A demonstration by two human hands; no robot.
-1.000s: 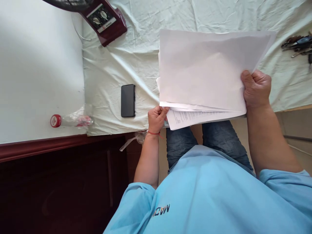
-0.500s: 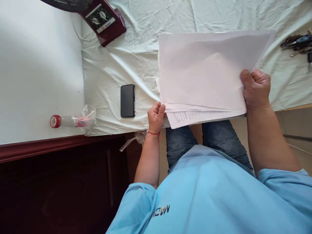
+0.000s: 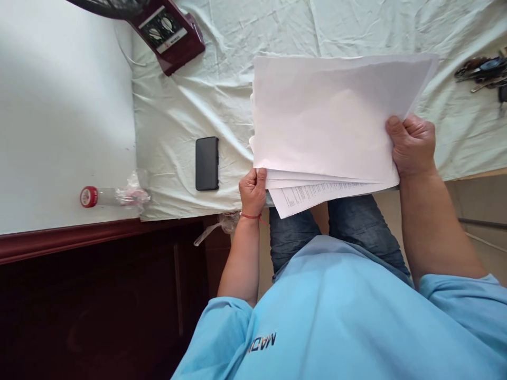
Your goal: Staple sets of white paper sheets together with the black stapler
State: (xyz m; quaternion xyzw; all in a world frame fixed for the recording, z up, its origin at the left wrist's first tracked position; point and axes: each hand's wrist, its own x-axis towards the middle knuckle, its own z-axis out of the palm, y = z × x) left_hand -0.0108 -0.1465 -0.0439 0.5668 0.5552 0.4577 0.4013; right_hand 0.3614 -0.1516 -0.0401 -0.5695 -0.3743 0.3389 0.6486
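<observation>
Two bare hands are holding a stack of white papers [image 3: 328, 121] above the lap, over the near edge of a bed covered by a wrinkled pale sheet [image 3: 222, 89]. The right hand [image 3: 412, 146] is clenching the stack's right corner, thumb on top, while the left hand [image 3: 253, 191] is pinching the lower left corner, where printed pages are fanning out. Lying on the sheet are a black phone [image 3: 207, 163] just left of the papers, a dark red fan base [image 3: 168, 32] farther off, and keys [image 3: 485, 71] at far right.
</observation>
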